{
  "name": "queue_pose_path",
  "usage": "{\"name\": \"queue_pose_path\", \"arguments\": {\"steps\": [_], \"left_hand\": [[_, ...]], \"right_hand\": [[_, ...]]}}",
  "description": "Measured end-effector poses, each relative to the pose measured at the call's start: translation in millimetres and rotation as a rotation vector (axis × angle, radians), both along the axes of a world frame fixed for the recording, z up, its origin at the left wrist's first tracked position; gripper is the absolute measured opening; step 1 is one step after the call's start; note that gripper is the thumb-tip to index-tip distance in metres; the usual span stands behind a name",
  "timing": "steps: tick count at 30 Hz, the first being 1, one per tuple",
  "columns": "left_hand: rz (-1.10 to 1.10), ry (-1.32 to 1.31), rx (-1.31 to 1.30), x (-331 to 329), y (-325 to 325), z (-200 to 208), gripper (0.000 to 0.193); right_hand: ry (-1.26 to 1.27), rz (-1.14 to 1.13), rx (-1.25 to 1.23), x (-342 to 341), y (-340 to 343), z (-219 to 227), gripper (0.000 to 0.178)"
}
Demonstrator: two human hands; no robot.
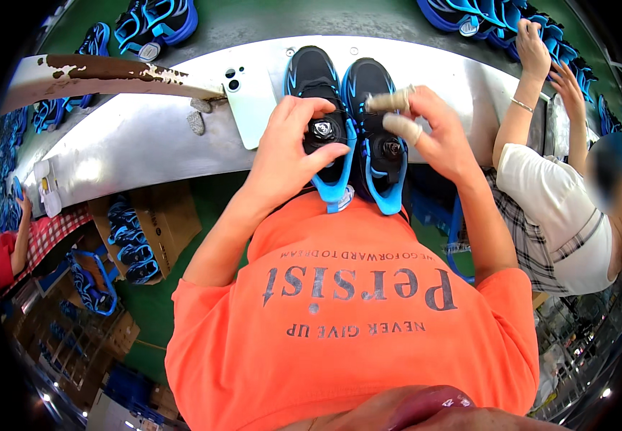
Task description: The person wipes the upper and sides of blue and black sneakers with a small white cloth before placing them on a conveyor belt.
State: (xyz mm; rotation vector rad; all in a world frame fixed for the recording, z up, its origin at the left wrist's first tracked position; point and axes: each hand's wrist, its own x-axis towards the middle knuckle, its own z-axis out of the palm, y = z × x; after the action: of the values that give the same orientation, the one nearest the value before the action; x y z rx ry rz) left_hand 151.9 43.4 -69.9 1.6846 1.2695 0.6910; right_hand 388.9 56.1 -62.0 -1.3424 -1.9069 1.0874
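Observation:
Side by side at the table's near edge lie a left black-and-blue sneaker [314, 75] and a right black-and-blue sneaker [370, 79], toes pointing away. Each has a round black dial on its tongue. My left hand [289, 144] rests at the left sneaker, thumb and fingers spread on either side of its dial [323, 130]. Over the right sneaker hovers my right hand [433, 129], slightly blurred, with pale covers on thumb and fingers. Its fingertips are apart, nothing visible between them, above and beside that sneaker's dial [391, 149].
A pale smartphone [252, 108] lies left of the sneakers, near small grey stones [196, 122] and a rusty white bar [110, 75]. Beyond the metal table [110, 144], a green surface [232, 18] carries more sneakers. A co-worker's hands [535, 54] are at right; a cardboard box [174, 223] holds sneakers.

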Motion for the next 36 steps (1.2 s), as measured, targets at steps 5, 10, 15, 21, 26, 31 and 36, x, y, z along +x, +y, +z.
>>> {"name": "queue_pose_path", "arguments": {"steps": [5, 10, 15, 21, 26, 31, 36], "left_hand": [[-0.287, -0.145, -0.079, -16, 12, -19, 0.034], [-0.061, 0.000, 0.015, -8, 2, -15, 0.034], [-0.276, -0.046, -0.033, -24, 11, -26, 0.041], [0.026, 0.085, 0.039, -17, -3, -43, 0.044], [-0.323, -0.191, -0.211, -41, 24, -59, 0.034], [-0.218, 0.067, 0.063, -40, 16, -54, 0.050], [0.096, 0.098, 0.101, -24, -8, -68, 0.039]], "right_hand": [[-0.103, 0.044, -0.027, -24, 33, -32, 0.027], [-0.144, 0.010, 0.211, -50, 69, -79, 0.038], [-0.180, 0.089, 0.242, -79, 82, -111, 0.042], [-0.180, 0.085, 0.173, -86, 83, -126, 0.043], [-0.208, 0.068, 0.208, -90, 87, -140, 0.042], [-0.192, 0.079, 0.219, -94, 88, -139, 0.041], [-0.205, 0.068, 0.249, -92, 90, -147, 0.040]]}}
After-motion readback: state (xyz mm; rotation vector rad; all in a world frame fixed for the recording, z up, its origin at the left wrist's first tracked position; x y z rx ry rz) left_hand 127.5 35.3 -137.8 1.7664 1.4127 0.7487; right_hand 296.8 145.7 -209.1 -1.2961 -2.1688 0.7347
